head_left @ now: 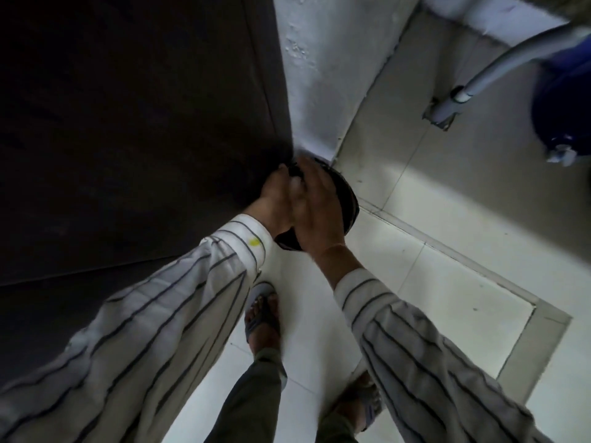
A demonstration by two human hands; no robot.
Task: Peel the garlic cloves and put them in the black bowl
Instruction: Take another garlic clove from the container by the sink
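Note:
Both my hands are held together over a black round container (347, 199) that stands in the floor corner beside a dark cabinet; I cannot tell if it is the black bowl or a bin. My left hand (273, 199) is under and left of the right, with its fingertips curled near the dark rim. My right hand (316, 209) lies over it, fingers fairly straight, and hides most of the container's opening. A small pale bit (295, 184) shows between the hands. No garlic clove can be made out.
A dark cabinet side (128, 123) fills the left. A white wall (316, 75) meets pale floor tiles (431, 251). A grey hose (511, 55) and a blue container (563, 100) are at the upper right. My feet in sandals (262, 318) stand below the hands.

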